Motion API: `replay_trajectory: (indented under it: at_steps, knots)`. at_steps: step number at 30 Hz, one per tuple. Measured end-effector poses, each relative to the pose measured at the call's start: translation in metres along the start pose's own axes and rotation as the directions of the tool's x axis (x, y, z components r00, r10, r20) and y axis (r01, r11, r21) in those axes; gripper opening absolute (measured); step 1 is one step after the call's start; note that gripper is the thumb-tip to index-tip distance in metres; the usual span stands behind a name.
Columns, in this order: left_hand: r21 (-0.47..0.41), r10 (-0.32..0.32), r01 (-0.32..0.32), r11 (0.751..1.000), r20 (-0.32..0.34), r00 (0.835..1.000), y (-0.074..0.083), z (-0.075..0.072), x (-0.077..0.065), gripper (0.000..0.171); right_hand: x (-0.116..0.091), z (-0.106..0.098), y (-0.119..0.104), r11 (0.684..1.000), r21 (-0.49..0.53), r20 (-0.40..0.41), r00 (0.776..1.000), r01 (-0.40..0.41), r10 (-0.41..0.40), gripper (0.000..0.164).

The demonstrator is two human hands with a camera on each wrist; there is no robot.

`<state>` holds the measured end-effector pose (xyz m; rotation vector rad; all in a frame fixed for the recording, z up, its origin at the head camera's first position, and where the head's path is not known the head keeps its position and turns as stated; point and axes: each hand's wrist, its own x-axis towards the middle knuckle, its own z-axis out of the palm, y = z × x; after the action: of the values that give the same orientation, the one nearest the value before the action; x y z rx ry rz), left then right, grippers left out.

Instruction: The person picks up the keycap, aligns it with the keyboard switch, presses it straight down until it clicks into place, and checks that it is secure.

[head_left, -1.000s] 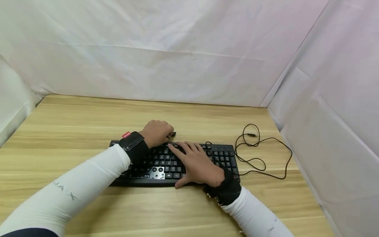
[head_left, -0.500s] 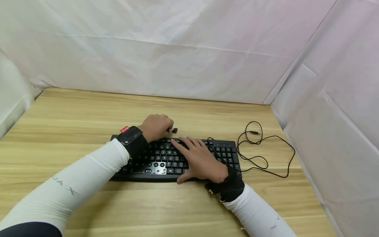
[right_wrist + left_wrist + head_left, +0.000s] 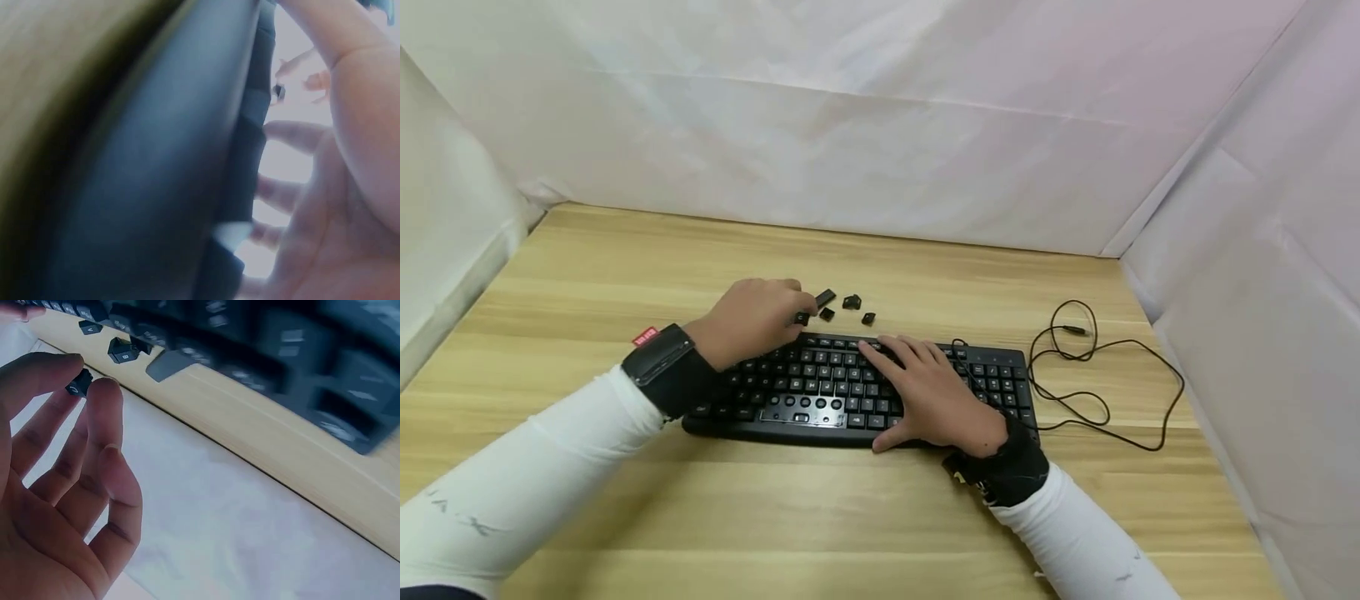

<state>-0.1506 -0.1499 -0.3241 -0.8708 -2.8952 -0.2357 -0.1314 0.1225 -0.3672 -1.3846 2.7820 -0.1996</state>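
Note:
A black keyboard (image 3: 850, 387) lies on the wooden table. Several keycaps are off its lower rows, where a shiny bare strip (image 3: 801, 412) with round key posts shows. My left hand (image 3: 751, 321) is over the keyboard's back left part, pinching a small black keycap (image 3: 79, 383) between thumb and fingertip. Past the back edge lie loose keycaps: a long one (image 3: 826, 297), a dark piece (image 3: 852, 302) and smaller ones (image 3: 868, 318). My right hand (image 3: 932, 400) rests with fingers spread across the keyboard's right half, its thumb at the front edge.
A thin black cable (image 3: 1180, 383) runs from the keyboard and loops over the table's right side, ending in a plug (image 3: 1075, 331). White cloth walls (image 3: 880, 150) stand behind the table (image 3: 820, 508) and along both sides.
My left hand has drawn back to the left, uncovering the loose keycaps behind the keyboard. The keycap it pinches now shows in the head view. My right hand stays on the keyboard.

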Motion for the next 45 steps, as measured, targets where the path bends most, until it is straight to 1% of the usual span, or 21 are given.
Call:
replay_trajectory:
  at_steps: [6,10,15,19,25,31,38,45]
  knots:
    - [-0.028,-0.014,0.014,0.999,0.015,1.0,0.001,-0.006,-0.026,0.028,-0.008,-0.004,0.002,1.0,0.005,-0.003,1.0,-0.016,0.016,0.125]
    - [-0.055,0.001,-0.001,0.998,0.012,1.0,0.006,-0.007,-0.042,0.032,-0.011,-0.004,0.001,1.0,0.013,0.002,1.0,-0.015,0.015,0.124]
    - [-0.053,0.013,-0.012,0.999,0.005,1.0,0.015,-0.004,-0.055,0.028,-0.01,-0.002,0.0,1.0,0.013,0.0,1.0,-0.022,0.022,0.125]
    - [-0.039,0.028,-0.027,0.999,0.017,0.999,0.022,0.0,-0.062,0.023,-0.01,-0.001,0.0,1.0,0.005,0.011,1.0,-0.02,0.02,0.126]
    - [-0.025,0.054,-0.053,0.998,0.022,0.998,0.03,0.004,-0.068,0.02,-0.009,-0.002,-0.001,1.0,0.005,0.007,1.0,-0.024,0.024,0.126]
    - [-0.016,0.067,-0.066,0.998,0.052,0.996,0.033,0.007,-0.067,0.019,-0.009,-0.005,-0.001,1.0,0.007,0.015,0.999,-0.03,0.03,0.126]
    - [-0.016,0.065,-0.064,0.998,0.068,0.996,0.036,0.011,-0.067,0.017,-0.009,-0.004,-0.001,1.0,0.013,-0.005,1.0,-0.019,0.019,0.126]
    - [-0.009,0.058,-0.058,0.998,0.065,0.996,0.037,0.012,-0.069,0.015,-0.01,-0.003,-0.002,0.999,0.017,0.012,0.999,-0.034,0.034,0.126]
